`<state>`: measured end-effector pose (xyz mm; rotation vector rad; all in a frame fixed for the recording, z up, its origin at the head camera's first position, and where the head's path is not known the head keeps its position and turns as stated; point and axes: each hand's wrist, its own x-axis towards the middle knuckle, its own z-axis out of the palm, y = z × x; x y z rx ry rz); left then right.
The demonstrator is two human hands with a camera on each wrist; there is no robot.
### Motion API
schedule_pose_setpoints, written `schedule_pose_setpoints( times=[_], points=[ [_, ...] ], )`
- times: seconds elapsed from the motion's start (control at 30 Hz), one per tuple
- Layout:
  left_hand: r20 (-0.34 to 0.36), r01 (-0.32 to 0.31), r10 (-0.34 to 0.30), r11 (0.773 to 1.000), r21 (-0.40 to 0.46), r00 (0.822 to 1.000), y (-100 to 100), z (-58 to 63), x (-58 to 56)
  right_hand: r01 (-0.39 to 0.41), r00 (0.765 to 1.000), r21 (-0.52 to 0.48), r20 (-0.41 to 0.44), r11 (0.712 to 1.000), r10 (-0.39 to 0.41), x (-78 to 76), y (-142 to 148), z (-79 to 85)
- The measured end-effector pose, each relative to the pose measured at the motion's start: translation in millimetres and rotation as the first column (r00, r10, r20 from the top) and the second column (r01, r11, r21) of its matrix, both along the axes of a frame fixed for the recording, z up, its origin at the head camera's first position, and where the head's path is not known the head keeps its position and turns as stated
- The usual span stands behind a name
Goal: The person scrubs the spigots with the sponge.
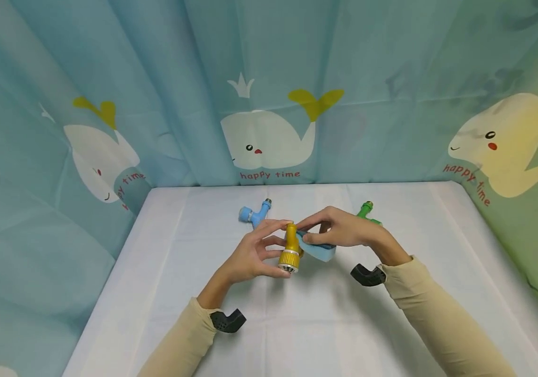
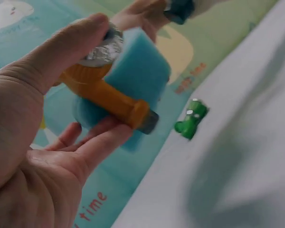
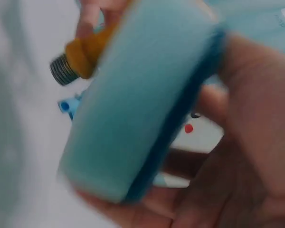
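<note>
My left hand (image 1: 254, 254) holds a yellow angle valve (image 1: 291, 243) between thumb and fingers. Its silvery ribbed end faces down toward me in the head view. The bare threaded end of the valve (image 3: 85, 53) sticks out in the right wrist view. My right hand (image 1: 339, 228) grips a light blue sponge (image 1: 317, 248) with a dark blue scouring layer (image 3: 175, 118). In the left wrist view the sponge (image 2: 142, 66) lies right along the valve's side. Both are held above the white table (image 1: 269, 335).
Toward the back of the table lie a blue valve (image 1: 259, 213) and, to the right, a green valve (image 1: 365, 209), partly behind my right hand. A whale-print curtain (image 1: 169, 104) hangs along the back and sides. Each wrist carries a black camera mount (image 1: 228, 320).
</note>
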<state>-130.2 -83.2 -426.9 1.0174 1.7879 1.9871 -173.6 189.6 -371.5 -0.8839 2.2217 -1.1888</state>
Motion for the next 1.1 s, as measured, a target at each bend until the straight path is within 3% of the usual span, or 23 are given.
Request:
schedule_pose_setpoints(
  times=[0.17,0.37,0.57,0.7,0.8,0.97,1.1],
  points=[
    [0.011,-0.026,0.026,1.000,-0.001,1.000,0,-2.9,-1.3,0.066,0.998,-0.031,0.009,0.997,-0.065,-0.4,1,-1.4],
    [0.021,0.004,-0.003,0.999,-0.034,1.000,1,-8.2,-1.4,-0.019,0.999,0.015,0.035,1.000,0.018,-1.5,3,-9.1],
    [0.029,-0.014,0.015,0.999,-0.052,0.999,-1,-8.0,-2.3,0.032,0.999,-0.060,0.045,0.998,-0.030,-3.0,0,-7.9],
    [0.047,-0.007,0.007,1.000,0.000,0.999,-3,-9.7,-1.8,-0.001,1.000,-0.011,0.021,1.000,0.001,2.1,-3,-16.8],
    [0.059,-0.004,0.002,0.999,0.044,0.998,-3,-12.1,-2.0,0.032,0.999,0.030,-0.031,0.999,-0.031,6.9,0,-26.5],
    [0.066,-0.032,0.025,0.994,0.104,0.997,-4,-13.0,-5.4,0.134,0.986,-0.090,-0.092,0.987,-0.142,14.9,1,-31.5],
    [0.089,-0.055,0.045,0.992,0.114,0.995,-6,-13.3,-6.0,0.134,0.984,-0.062,-0.111,0.989,-0.140,21.6,-1,-35.5]
  ],
)
